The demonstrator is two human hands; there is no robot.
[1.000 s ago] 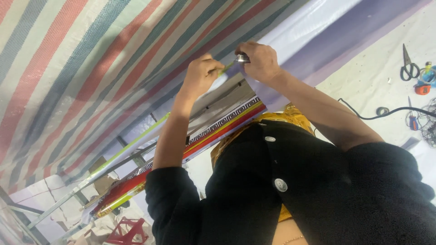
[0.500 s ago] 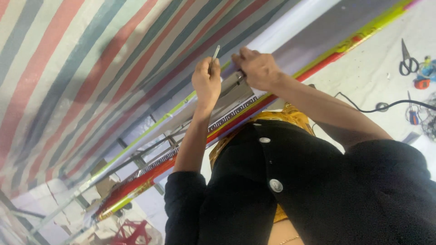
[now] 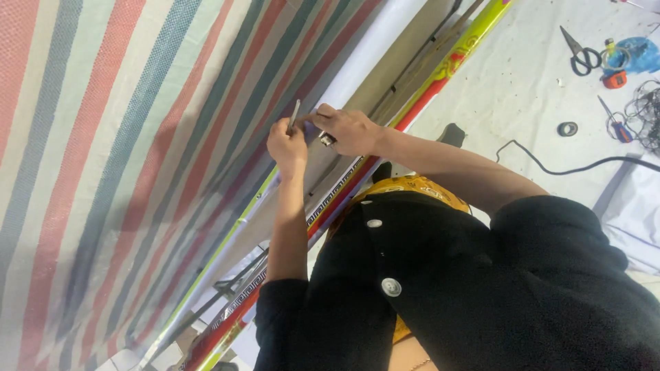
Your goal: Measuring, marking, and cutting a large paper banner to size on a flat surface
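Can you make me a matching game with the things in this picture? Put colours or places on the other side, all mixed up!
Things:
1. scissors
2. striped tarp
3. cable
4. thin metal tool

Matches:
A. black, snaking across the white surface
B. held in the left hand
C. red, green and pale bands
D. lying at the top right, black handles

Pairs: 1-D, 2-C, 3-A, 4-B
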